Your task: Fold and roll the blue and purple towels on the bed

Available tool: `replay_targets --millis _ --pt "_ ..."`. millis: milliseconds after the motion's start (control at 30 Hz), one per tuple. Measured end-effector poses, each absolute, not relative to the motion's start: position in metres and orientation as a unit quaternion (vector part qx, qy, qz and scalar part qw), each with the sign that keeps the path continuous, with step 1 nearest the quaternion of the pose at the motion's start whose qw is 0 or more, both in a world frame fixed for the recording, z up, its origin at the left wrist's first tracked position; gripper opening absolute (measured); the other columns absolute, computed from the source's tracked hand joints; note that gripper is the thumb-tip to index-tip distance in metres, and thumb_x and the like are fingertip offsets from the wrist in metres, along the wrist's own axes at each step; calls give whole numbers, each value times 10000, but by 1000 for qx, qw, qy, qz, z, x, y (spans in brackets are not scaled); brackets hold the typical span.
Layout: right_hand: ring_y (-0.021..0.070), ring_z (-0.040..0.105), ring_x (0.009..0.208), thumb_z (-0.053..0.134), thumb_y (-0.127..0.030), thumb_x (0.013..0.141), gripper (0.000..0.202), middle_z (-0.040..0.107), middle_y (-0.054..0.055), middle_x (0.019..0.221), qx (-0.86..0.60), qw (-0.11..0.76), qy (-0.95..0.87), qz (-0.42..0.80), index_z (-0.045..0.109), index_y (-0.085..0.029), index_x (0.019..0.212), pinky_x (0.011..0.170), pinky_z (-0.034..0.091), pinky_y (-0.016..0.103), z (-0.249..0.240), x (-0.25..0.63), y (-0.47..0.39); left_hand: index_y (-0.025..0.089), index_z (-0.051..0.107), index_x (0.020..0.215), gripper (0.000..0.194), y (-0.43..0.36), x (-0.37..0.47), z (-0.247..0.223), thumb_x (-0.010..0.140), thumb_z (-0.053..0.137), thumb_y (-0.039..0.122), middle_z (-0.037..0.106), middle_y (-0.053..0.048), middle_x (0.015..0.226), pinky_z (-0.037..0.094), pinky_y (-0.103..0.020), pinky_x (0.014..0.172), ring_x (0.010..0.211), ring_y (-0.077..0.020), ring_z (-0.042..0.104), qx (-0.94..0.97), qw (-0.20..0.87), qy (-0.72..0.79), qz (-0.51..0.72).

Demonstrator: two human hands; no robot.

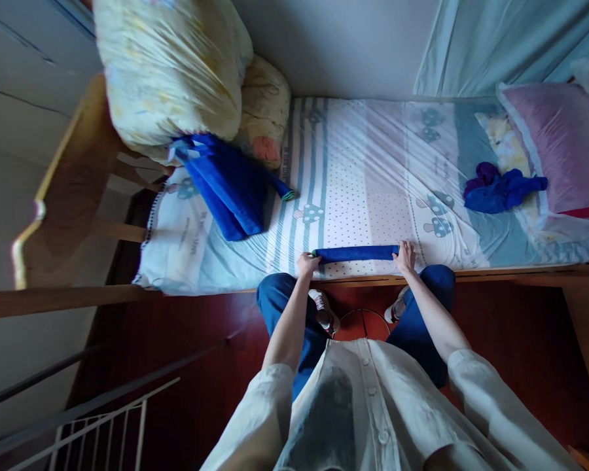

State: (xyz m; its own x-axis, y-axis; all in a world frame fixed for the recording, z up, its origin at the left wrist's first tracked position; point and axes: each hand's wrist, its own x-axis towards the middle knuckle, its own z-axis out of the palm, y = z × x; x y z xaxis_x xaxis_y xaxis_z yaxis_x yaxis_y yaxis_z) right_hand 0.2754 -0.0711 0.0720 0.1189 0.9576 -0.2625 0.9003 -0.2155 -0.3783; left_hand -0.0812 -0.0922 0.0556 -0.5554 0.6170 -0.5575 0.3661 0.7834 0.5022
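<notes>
A long, narrow folded blue cloth lies across the front edge of the bed, with green trim showing at its left end. My left hand is closed on that left end. At the other end, the fingers of my right hand pinch the cloth. Further back on the left, a larger blue cloth is spread in loose folds on the sheet. A crumpled blue and purple cloth rests at the right.
The bed has a patterned sheet. A big yellow bundle and a pillow stand at the back left, a pink pillow at the right. A wooden bed end rises at the left; a white rail is lower left.
</notes>
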Motion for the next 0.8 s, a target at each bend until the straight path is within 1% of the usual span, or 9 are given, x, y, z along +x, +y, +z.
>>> replay_targets --millis 100,200,333,400,467,533,633,700,800 --pt "353 506 1333 646 -231 898 450 576 190 1406 -700 70 -671 236 585 -185 1342 1065 445 514 90 262 -61 120 714 959 350 -88 -82 64 637 797 229 765 -151 929 535 -395 885 1038 -339 718 249 397 858 208" --pt "340 505 1358 708 -341 894 516 585 177 1420 -633 87 -723 265 582 -205 1375 1103 437 496 108 238 -48 145 732 954 344 -86 -80 74 618 785 200 770 -81 870 553 -333 816 943 -270 736 247 412 836 266" --pt "334 466 1430 832 -399 784 770 531 179 1516 -542 96 -770 324 531 -208 1467 1178 386 481 129 194 -29 172 752 952 342 -81 -73 92 614 776 219 761 -25 814 566 -295 770 864 -221 731 305 427 770 364" --pt "326 460 1447 876 -388 722 882 504 174 1552 -510 102 -773 364 504 -213 1502 1190 377 466 137 173 -20 168 760 931 312 -75 -69 105 630 786 247 760 -40 812 574 -311 765 855 -232 728 370 429 719 403" --pt "309 503 1418 900 -351 673 924 533 160 1537 -478 109 -769 410 513 -214 1501 1171 401 433 144 155 -11 169 769 915 280 -69 -66 121 657 802 272 768 -64 851 580 -331 792 872 -244 729 432 425 675 420" --pt "292 590 1323 906 -312 636 855 634 133 1434 -450 109 -767 444 594 -202 1425 1106 453 390 153 143 -3 176 778 908 248 -63 -63 138 693 809 295 775 -83 912 586 -347 827 899 -249 727 481 412 645 427" --pt "265 701 1058 892 -307 603 586 778 53 1096 -438 91 -770 454 749 -175 1155 916 530 335 167 136 6 183 787 922 227 -56 -58 161 747 795 328 773 -100 993 599 -350 833 937 -250 716 533 393 605 441" --pt "243 707 901 878 -327 593 428 773 7 881 -450 87 -771 442 783 -162 976 788 532 301 177 135 10 185 789 957 242 -53 -55 174 778 778 347 766 -106 1038 608 -343 814 956 -247 705 556 395 571 456" --pt "229 690 782 861 -360 589 299 722 -7 708 -484 108 -766 409 764 -150 778 670 503 272 193 133 11 191 781 1010 265 -50 -52 189 807 762 361 754 -106 1091 617 -338 816 995 -244 697 554 410 534 491"
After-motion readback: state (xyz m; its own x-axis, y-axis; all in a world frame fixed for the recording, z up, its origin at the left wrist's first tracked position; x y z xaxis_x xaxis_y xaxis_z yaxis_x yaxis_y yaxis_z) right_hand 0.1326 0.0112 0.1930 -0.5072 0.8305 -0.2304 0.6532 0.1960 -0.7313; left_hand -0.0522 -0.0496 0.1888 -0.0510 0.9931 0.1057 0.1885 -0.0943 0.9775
